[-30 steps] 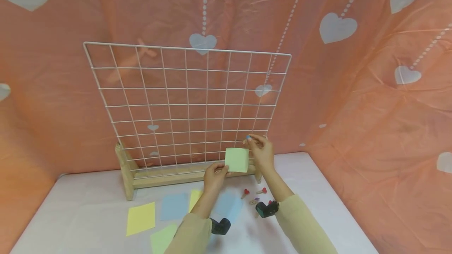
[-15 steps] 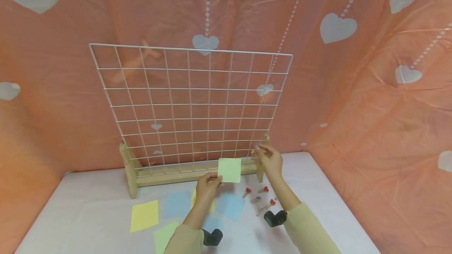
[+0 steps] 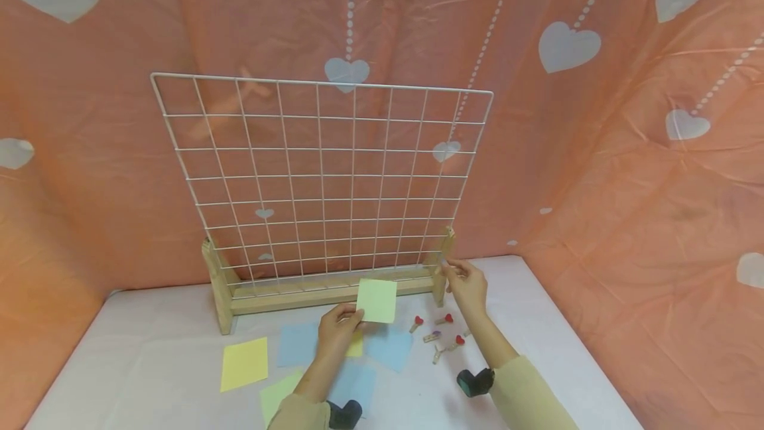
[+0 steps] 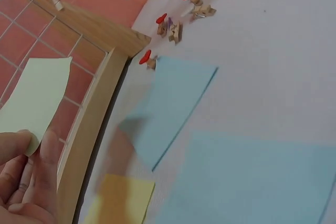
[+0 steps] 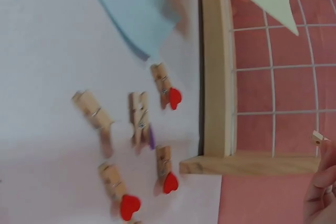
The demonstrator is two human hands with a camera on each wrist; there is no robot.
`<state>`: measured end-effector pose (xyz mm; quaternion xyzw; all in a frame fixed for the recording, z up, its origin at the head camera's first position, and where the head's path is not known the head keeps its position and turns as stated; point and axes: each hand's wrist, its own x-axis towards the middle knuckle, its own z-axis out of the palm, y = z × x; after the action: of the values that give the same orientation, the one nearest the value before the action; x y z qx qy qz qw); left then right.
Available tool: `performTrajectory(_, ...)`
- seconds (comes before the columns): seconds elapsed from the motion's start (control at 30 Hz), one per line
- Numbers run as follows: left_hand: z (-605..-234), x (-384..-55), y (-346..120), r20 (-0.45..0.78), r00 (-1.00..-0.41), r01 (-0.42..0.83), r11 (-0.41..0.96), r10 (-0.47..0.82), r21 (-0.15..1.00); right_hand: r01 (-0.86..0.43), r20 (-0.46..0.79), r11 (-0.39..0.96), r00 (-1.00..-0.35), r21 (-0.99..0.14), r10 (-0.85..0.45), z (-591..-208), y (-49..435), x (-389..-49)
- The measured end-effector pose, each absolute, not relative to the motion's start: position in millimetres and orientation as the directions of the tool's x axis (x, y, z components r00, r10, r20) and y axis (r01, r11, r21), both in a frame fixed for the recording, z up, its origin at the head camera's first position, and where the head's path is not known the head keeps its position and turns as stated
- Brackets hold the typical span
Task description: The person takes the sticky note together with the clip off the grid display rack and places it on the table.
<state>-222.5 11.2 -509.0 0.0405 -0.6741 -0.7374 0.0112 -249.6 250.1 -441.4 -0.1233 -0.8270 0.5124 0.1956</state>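
Observation:
A pale green sticky note (image 3: 377, 300) is pinched by its lower left corner between the thumb and fingers of my left hand (image 3: 339, 329), in front of the rack's base. My right hand (image 3: 469, 285) pinches a small wooden clothespin (image 4: 58, 4) near the right foot of the stand. A bit of blue shows on that clothespin in the left wrist view. Behind both hands stands a white wire grid (image 3: 352, 178) in a wooden base (image 3: 286, 304). The note is apart from the clothespin.
Several wooden clothespins with red hearts (image 5: 170, 183) lie on the white table at the right. Blue notes (image 3: 388, 348), a yellow note (image 3: 245, 363) and a green note (image 3: 277, 393) lie in front of the stand. Orange cloth with hearts (image 3: 570, 47) hangs behind.
My left hand has moved down and left with the green note, away from the grid. My right hand has moved down and right, still pinching the clothespin.

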Motion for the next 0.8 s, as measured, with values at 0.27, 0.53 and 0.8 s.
performTrajectory(0.27, -509.2, -215.2, -2.9, -0.143, -0.989, -0.141, -0.064, -0.032, 0.988, 0.059, 0.158, 0.469, -0.898, -0.881, 0.410, -456.0, 261.7, -239.4)
performTrajectory(0.53, -510.4, -204.5, -18.9, -0.146, -0.989, -0.145, -0.047, -0.022, 0.988, 0.095, 0.128, 0.468, -0.897, -0.879, 0.423, -466.4, 269.2, -227.8)
performTrajectory(0.8, -511.0, -197.9, -34.7, -0.162, -0.986, -0.161, -0.023, -0.043, 0.987, 0.138, 0.087, 0.456, -0.894, -0.879, 0.439, -476.6, 275.3, -215.6)
